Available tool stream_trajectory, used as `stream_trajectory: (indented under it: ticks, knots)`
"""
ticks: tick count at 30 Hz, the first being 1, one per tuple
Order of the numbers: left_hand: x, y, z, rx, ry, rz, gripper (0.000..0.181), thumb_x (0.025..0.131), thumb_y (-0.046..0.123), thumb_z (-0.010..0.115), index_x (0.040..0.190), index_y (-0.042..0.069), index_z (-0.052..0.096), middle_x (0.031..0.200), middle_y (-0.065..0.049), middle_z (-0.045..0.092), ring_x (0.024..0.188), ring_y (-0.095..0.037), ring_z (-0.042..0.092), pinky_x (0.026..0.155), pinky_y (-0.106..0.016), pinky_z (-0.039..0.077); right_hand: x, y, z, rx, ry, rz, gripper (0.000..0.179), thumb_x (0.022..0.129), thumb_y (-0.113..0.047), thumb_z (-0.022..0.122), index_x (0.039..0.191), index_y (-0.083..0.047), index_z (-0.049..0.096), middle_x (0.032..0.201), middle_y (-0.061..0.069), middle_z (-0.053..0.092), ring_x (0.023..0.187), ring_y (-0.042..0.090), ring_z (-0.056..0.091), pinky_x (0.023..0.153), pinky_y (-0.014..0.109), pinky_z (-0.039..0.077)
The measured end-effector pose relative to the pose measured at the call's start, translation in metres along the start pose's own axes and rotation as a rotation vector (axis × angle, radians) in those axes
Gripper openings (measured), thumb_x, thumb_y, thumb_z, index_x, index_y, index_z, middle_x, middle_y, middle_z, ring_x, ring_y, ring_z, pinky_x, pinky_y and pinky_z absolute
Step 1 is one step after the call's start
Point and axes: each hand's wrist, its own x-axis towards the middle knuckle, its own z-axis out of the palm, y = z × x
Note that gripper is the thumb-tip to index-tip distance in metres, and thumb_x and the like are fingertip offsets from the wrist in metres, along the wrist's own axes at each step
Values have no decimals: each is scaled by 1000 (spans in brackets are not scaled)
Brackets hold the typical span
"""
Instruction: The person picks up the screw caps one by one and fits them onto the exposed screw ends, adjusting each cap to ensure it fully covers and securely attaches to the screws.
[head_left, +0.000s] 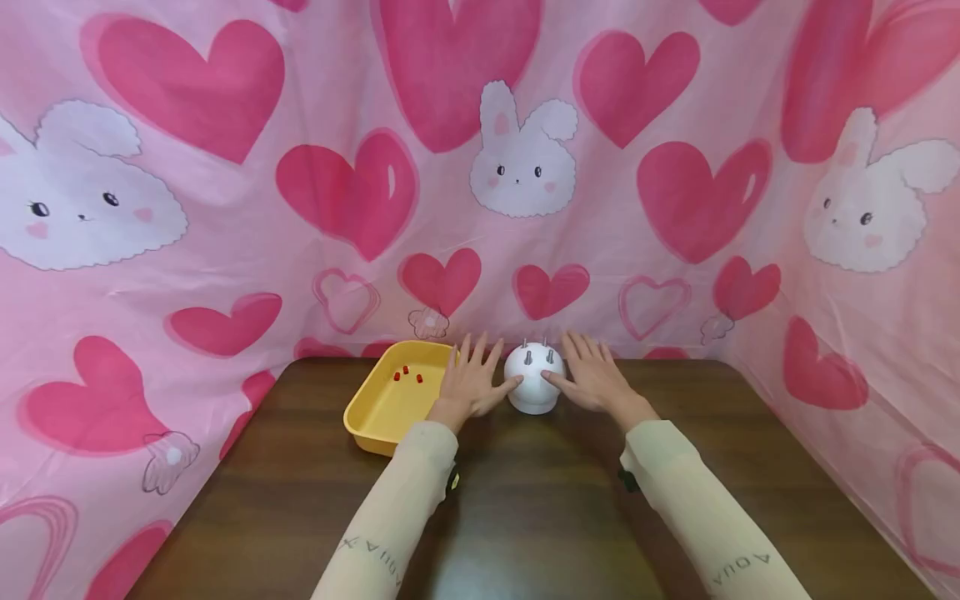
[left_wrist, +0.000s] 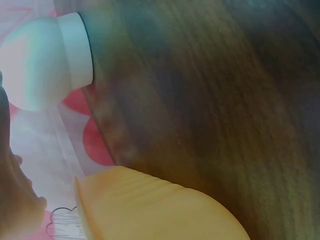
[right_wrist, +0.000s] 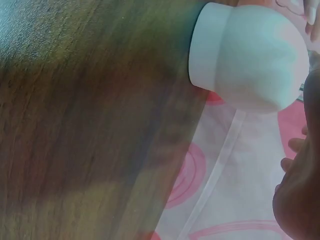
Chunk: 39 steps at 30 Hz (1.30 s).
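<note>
Near the table's far edge stands a white rounded object (head_left: pixel 534 393) on a short collar-like base, with several metal pegs (head_left: pixel 528 358) sticking up from its top. My left hand (head_left: pixel 471 379) is on its left side, fingers straight and spread, thumb pointing in at the dome. On the other side my right hand (head_left: pixel 596 373) mirrors it, also with extended fingers. Both thumbs appear to be at the dome's front; whether they touch it I cannot tell. Each wrist view shows the smooth white side of this object (left_wrist: pixel 45 65) (right_wrist: pixel 255 60) and only part of a hand.
A yellow tray (head_left: pixel 367 435) sits left of the white object, partly behind my left hand and forearm. Inside it lie 3 small red pieces (head_left: pixel 406 370). The dark wooden table (head_left: pixel 525 500) is bordered by a pink heart-and-rabbit cloth (head_left: pixel 345 100) at the back and sides.
</note>
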Motion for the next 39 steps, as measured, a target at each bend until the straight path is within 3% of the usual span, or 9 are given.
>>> stream_trajectory:
  ticks: [8, 13, 19, 23, 30, 39]
  knots:
    - [-1, -1, 0, -25, 17, 14, 85, 97, 69, 40, 165, 21, 21, 168, -11, 24, 155, -36, 17, 125, -55, 14, 2, 0, 7, 52, 17, -25, 88, 101, -53, 54, 162, -1, 18, 165, 23, 25, 151, 46, 24, 121, 67, 7]
    - [-3, -1, -6, -18, 54, 43, 81, 99, 65, 43, 163, 18, 27, 163, -11, 33, 151, -35, 26, 124, -54, 21, 4, -3, 10, 116, 17, -25, 86, 102, -53, 51, 161, 1, 19, 166, 23, 24, 151, 46, 23, 120, 69, 5]
    - [-5, -4, -17, -88, 103, 78, 71, 100, 57, 50, 157, 16, 39, 156, -11, 43, 146, -33, 35, 121, -54, 28, 9, -7, 12, 132, 51, -24, 83, 103, -52, 51, 159, 2, 24, 163, 24, 28, 149, 47, 28, 119, 71, 7]
    - [-6, -12, -23, -109, 124, 89, 62, 102, 49, 53, 152, 15, 46, 151, -11, 48, 141, -34, 41, 117, -55, 34, 14, -8, 14, 149, 49, -33, 82, 103, -52, 51, 159, 1, 25, 163, 24, 29, 149, 46, 29, 118, 71, 9]
    - [-13, -29, -39, -136, 99, 63, 57, 103, 47, 53, 150, 14, 50, 149, -11, 51, 136, -33, 49, 114, -53, 40, 17, -8, 18, 249, 20, -5, 81, 103, -49, 51, 158, 4, 24, 164, 24, 27, 153, 41, 22, 120, 67, 9]
    - [-25, -63, -62, -124, 33, 3, 55, 105, 46, 48, 148, 12, 54, 152, -14, 50, 136, -35, 51, 110, -55, 43, 17, -9, 26, 389, -47, -2, 88, 103, -52, 53, 160, 3, 16, 161, 26, 29, 146, 42, 36, 118, 60, 28]
